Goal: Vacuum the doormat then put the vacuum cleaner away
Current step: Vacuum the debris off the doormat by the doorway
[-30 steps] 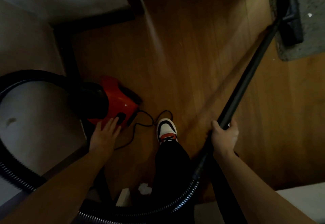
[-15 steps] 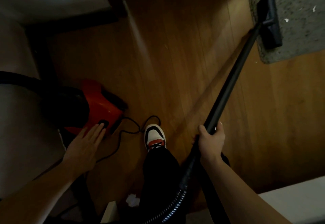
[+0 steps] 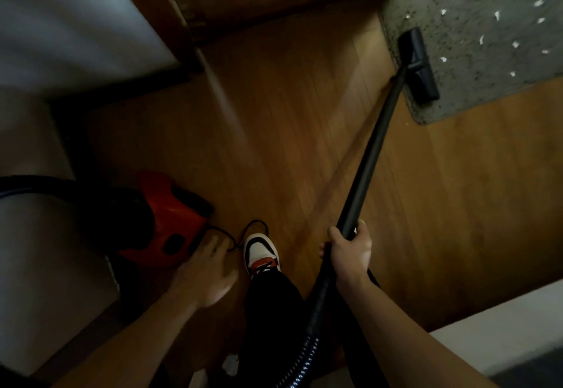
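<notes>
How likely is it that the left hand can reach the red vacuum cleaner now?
Likely yes: the left hand is open right beside the vacuum cleaner, with only its thin cord nearby.

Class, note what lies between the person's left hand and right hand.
Head view: between the left hand and the right hand gripping the vacuum tube stand the person's shoe and a loop of black cord.

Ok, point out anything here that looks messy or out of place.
White scraps lie scattered over the grey doormat, mostly to the right of the floor head, so that part looks unvacuumed. The black cord loops loose on the wood floor right by the shoe, a possible trip hazard. Nothing looks damaged.
</notes>
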